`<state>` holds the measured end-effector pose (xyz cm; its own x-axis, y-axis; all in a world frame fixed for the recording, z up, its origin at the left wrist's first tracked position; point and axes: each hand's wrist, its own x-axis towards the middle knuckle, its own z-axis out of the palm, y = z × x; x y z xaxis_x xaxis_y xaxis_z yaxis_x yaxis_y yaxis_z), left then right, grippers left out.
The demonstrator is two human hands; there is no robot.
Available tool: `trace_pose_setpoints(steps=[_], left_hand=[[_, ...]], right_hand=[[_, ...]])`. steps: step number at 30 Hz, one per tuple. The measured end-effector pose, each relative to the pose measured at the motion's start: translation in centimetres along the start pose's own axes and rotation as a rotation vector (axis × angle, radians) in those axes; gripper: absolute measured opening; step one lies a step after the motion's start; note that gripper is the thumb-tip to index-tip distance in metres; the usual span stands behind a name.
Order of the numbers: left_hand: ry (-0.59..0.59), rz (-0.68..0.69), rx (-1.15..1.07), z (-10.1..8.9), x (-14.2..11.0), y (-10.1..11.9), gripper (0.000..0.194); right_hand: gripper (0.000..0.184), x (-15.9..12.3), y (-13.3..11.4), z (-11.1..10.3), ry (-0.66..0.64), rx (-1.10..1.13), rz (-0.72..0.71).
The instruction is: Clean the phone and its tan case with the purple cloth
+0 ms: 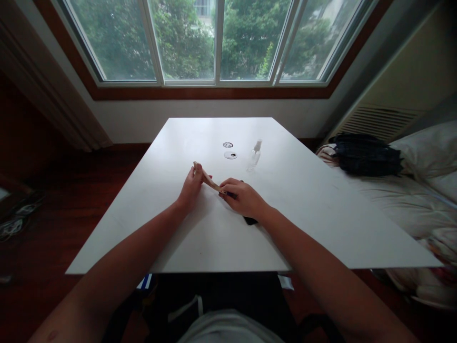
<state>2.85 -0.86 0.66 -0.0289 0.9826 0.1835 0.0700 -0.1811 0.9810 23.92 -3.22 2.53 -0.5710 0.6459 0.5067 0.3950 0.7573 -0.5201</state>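
Both hands are over the middle of the white table [171, 243]. A thin, slightly bent tan strip-like object [210, 183] runs slantwise between them, seen nearly edge-on; its exact kind I cannot make out. At its upper left end, my left hand [192, 185] is closed around it. Its lower right end is pinched in the fingers of my right hand [244, 197], where a small dark bluish part shows. Partly hidden beneath my right wrist, a flat black object [251, 221] lies on the table.
Farther back stand a clear spray bottle [254, 157] and, left of it, a round grommet cover [230, 155] and a round hole [227, 145] in the tabletop. A dark bag-like bundle [366, 153] lies on a pale sofa [385, 195] at right. Windows [185, 38] face me.
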Motion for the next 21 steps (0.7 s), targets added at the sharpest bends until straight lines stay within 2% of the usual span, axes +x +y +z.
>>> trace_pose_setpoints(steps=[3,9,14,17,21], left_hand=[[0.052,-0.115,-0.176,0.1,0.0,0.4,0.064],[0.128,-0.093,-0.195,-0.2,0.4,0.8,0.062],[0.142,-0.092,-0.169,0.2,0.1,1.0,0.079],[0.115,-0.034,-0.139,0.5,-0.1,1.0,0.086],[0.091,0.055,-0.065,0.5,-0.3,0.8,0.087]], right_hand=[[0.015,-0.1,0.1,0.2,-0.017,-0.053,-0.022],[0.027,-0.1,1.0,0.8,-0.035,-0.083,-0.001],[0.046,0.3,1.4,0.7,0.155,-0.055,0.035],[0.047,0.4,1.2,0.6,0.268,0.021,0.053],[0.043,0.1,0.7,0.6,0.402,0.244,0.168]])
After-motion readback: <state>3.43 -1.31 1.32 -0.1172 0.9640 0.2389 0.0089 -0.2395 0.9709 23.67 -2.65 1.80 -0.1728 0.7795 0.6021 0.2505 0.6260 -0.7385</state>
